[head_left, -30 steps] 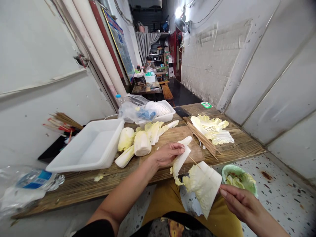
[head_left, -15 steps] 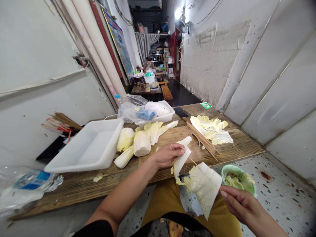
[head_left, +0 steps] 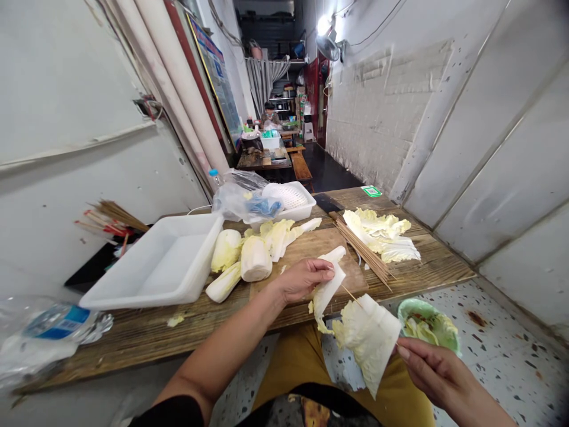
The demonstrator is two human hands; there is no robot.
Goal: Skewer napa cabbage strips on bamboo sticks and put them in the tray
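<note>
My left hand pinches a pale napa cabbage leaf above the table's front edge. Between the two leaves runs a thin wooden skewer, its left tip hidden at the pinched leaf. A second, wider cabbage leaf is threaded on this stick and hangs over my lap. At the stick's right end, my right hand is closed on it, thumb and forefinger together beside the wide leaf. Behind my left hand lies a wooden cutting board.
Cut cabbage chunks lie left of the board. Loose skewers, more leaves and a dark cleaver lie on the right. A white tub stands left. On the floor is a green basin holding leaf scraps. A person sits far back.
</note>
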